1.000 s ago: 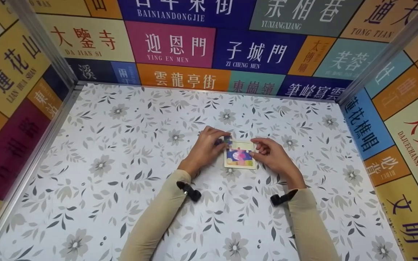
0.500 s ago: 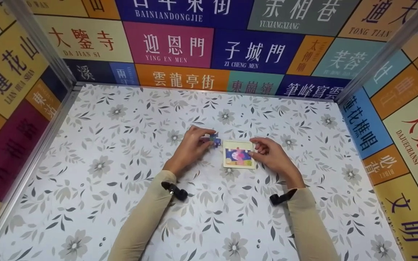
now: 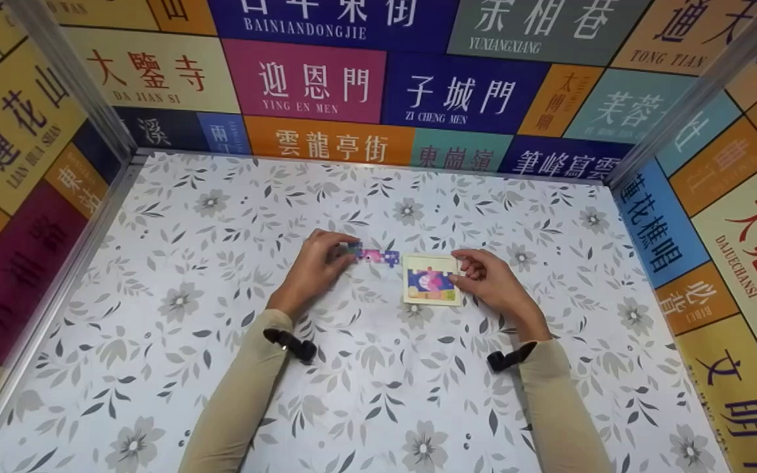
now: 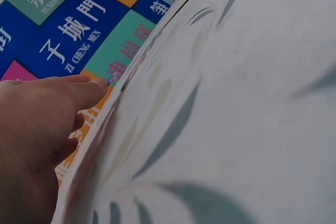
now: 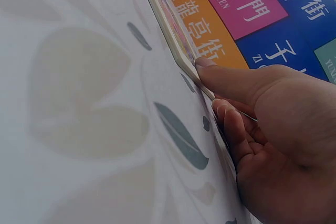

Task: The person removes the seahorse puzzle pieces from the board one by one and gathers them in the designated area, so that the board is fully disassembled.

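Note:
A small square jigsaw puzzle tray [image 3: 431,301] with a cream frame lies on the table. Colourful pieces fill its lower part; the upper strip of its bed is bare. My right hand [image 3: 493,279] holds the tray's right edge, the thumb on the rim and the other fingers bent beside it. Left of the tray, a pink piece [image 3: 371,255] and a purple-blue piece [image 3: 391,257] lie in a row. At the row's left end, my left hand [image 3: 313,269] pinches a blue-green puzzle piece [image 3: 355,249] between thumb and fingers. In the left wrist view that piece is mostly hidden.
The table has a white cloth [image 3: 247,407] printed with grey flowers and leaves. Panels with Chinese lettering [image 3: 306,79] stand behind and at both sides. Metal posts [image 3: 99,85] mark the back corners. Each wrist wears a small black camera [image 3: 508,358].
My left hand has moved left, away from the tray. Pieces that were bunched at its fingertips now lie spread in a row. The right hand stays on the tray.

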`<state>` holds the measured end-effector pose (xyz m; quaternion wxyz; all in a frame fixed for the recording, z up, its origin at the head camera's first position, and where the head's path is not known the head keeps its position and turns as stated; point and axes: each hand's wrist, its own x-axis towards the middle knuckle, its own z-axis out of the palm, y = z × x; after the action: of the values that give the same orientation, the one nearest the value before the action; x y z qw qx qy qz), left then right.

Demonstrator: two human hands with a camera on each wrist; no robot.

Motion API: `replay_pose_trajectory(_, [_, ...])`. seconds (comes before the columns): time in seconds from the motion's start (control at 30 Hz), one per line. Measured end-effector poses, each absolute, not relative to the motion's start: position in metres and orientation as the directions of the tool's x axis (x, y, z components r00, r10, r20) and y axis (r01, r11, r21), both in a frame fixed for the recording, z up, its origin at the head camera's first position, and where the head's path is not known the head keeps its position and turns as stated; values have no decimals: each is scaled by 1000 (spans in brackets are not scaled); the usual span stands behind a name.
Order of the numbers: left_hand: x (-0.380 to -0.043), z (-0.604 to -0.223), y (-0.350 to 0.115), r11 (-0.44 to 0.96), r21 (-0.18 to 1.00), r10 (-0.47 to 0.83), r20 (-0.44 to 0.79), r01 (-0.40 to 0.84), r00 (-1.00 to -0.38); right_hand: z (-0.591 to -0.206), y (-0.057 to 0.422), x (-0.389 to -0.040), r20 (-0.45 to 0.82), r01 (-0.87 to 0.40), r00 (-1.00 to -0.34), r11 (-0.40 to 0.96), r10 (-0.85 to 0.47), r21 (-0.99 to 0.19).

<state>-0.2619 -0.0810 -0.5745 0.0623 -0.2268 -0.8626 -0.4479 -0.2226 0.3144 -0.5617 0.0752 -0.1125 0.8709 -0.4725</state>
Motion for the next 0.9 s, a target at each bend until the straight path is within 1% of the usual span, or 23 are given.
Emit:
replay_pose_trajectory(0.27, [-266, -582, -91, 481, 730, 368, 335, 486, -867, -563, 313, -224, -13, -133, -966, 539, -259, -832])
replay_pose_trajectory(0.4, [-267, -582, -91, 477, 730, 384, 327, 489, -863, -563, 312, -224, -1, -139, -967, 530, -254, -837])
replay_pose_trajectory(0.6, [-265, -580, -91, 503, 691, 425, 325, 519, -845, -563, 313, -223, -13, -126, -967, 523, -255, -843])
replay_pose_trajectory(0.73, [-264, -579, -91, 521, 678, 426, 321, 519, -846, -563, 313, -223, -21, -117, -968, 522, -251, -845])
replay_pose_trajectory(0.9, [-265, -580, -91, 516, 671, 426, 337, 532, -840, -564, 315, -224, 6, -159, -961, 537, -277, -829])
